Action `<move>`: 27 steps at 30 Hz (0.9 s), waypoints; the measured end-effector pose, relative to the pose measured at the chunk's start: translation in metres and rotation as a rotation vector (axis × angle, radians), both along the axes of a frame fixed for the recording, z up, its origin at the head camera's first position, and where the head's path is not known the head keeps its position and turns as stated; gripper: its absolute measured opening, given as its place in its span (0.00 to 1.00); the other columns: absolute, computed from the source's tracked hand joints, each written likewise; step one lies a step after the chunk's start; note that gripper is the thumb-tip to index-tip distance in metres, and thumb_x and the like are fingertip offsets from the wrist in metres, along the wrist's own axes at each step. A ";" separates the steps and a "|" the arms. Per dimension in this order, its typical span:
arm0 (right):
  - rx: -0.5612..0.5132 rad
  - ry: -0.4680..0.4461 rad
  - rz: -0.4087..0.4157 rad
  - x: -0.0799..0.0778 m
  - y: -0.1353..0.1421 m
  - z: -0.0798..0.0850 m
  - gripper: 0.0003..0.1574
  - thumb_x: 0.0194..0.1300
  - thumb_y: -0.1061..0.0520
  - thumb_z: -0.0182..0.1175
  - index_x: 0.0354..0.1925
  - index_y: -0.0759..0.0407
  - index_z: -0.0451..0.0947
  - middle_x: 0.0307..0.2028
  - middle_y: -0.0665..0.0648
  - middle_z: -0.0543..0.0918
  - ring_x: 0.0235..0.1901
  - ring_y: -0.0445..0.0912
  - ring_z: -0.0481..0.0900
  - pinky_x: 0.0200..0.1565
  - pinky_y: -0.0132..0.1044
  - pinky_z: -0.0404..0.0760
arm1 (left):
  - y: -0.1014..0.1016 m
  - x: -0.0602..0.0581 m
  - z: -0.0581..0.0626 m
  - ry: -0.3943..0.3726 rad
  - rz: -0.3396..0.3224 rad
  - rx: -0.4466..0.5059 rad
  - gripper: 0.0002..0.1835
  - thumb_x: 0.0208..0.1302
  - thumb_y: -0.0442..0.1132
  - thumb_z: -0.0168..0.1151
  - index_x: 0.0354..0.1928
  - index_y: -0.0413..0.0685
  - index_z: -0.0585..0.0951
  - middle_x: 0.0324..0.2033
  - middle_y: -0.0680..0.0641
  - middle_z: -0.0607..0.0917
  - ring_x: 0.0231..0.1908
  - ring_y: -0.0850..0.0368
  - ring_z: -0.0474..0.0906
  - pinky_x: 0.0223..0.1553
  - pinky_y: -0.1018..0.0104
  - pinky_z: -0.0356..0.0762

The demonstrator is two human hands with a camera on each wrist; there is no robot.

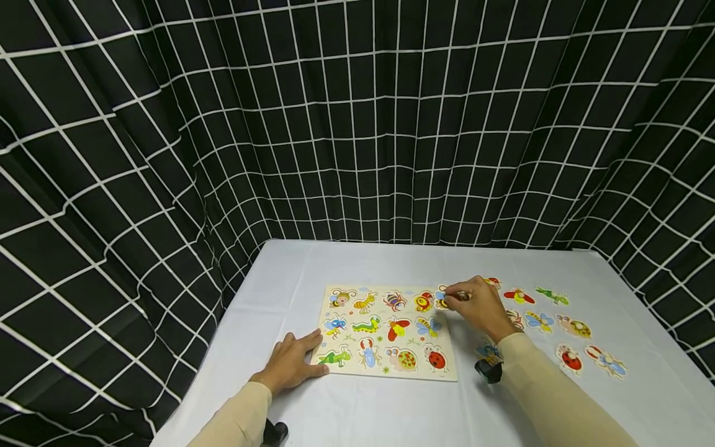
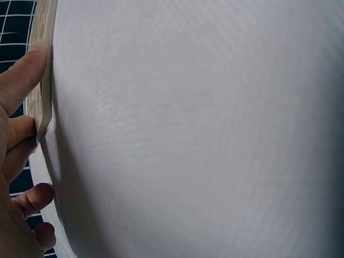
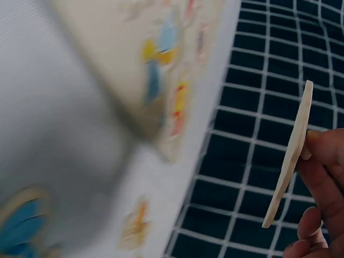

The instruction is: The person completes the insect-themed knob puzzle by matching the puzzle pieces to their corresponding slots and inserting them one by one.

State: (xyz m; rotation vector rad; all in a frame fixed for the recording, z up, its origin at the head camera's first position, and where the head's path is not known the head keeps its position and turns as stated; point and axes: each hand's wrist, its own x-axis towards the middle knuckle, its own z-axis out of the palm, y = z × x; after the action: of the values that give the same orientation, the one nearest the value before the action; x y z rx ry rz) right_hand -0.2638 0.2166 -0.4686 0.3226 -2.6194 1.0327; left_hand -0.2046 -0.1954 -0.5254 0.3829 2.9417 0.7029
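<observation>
A wooden puzzle board [image 1: 357, 338] printed with insects lies on the white table. At its near left corner rests my left hand [image 1: 290, 363], fingers spread, thumb and a fingertip touching the edge. In the left wrist view, the left thumb [image 2: 24, 75] lies against the board's side [image 2: 47, 70]. My right hand [image 1: 480, 304] pinches a bee puzzle piece [image 1: 440, 297] above the board's far right corner. Seen edge-on in the right wrist view, the bee puzzle piece [image 3: 289, 161] is thin, with a peg between the fingertips.
Loose insect pieces lie right of the board: a ladybug [image 1: 570, 359], a beetle [image 1: 606, 361], a snail [image 1: 574, 326], a blue-winged insect [image 1: 539, 321], a red-winged one [image 1: 519, 296] and a grasshopper [image 1: 553, 296]. Another blue piece [image 1: 488, 351] lies under the right forearm. A black grid curtain [image 1: 385, 124] surrounds the table.
</observation>
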 end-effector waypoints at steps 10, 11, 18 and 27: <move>-0.002 0.104 0.101 -0.012 -0.040 0.027 0.05 0.55 0.61 0.71 0.34 0.56 0.89 0.30 0.51 0.77 0.30 0.47 0.67 0.30 0.41 0.65 | 0.000 0.001 -0.001 0.007 -0.015 0.003 0.44 0.48 0.60 0.73 0.65 0.46 0.73 0.67 0.54 0.69 0.34 0.59 0.59 0.38 0.61 0.59; -0.003 0.108 0.113 -0.013 -0.043 0.029 0.05 0.55 0.61 0.71 0.34 0.55 0.89 0.30 0.51 0.77 0.29 0.46 0.66 0.29 0.41 0.66 | -0.001 0.000 -0.001 0.013 -0.018 0.002 0.44 0.48 0.60 0.73 0.65 0.46 0.74 0.67 0.54 0.69 0.34 0.59 0.59 0.37 0.61 0.59; -0.029 0.110 0.182 -0.023 -0.069 0.036 0.05 0.55 0.61 0.71 0.34 0.56 0.89 0.31 0.53 0.75 0.31 0.48 0.68 0.31 0.41 0.68 | 0.000 0.000 -0.001 0.018 -0.024 0.014 0.43 0.48 0.60 0.73 0.65 0.46 0.74 0.67 0.54 0.69 0.33 0.59 0.59 0.36 0.62 0.59; -0.031 0.152 0.232 -0.033 -0.095 0.037 0.04 0.55 0.60 0.71 0.33 0.55 0.89 0.30 0.50 0.76 0.30 0.45 0.70 0.30 0.41 0.71 | 0.000 0.000 -0.004 0.005 0.001 0.003 0.44 0.47 0.60 0.73 0.65 0.49 0.74 0.67 0.56 0.69 0.33 0.59 0.59 0.36 0.62 0.59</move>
State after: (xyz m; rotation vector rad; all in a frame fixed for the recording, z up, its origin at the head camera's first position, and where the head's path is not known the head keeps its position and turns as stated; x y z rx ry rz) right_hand -0.2965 0.1211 -0.4313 0.6834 -2.4693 1.0731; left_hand -0.2042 -0.1955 -0.5297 0.3842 2.9465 0.7073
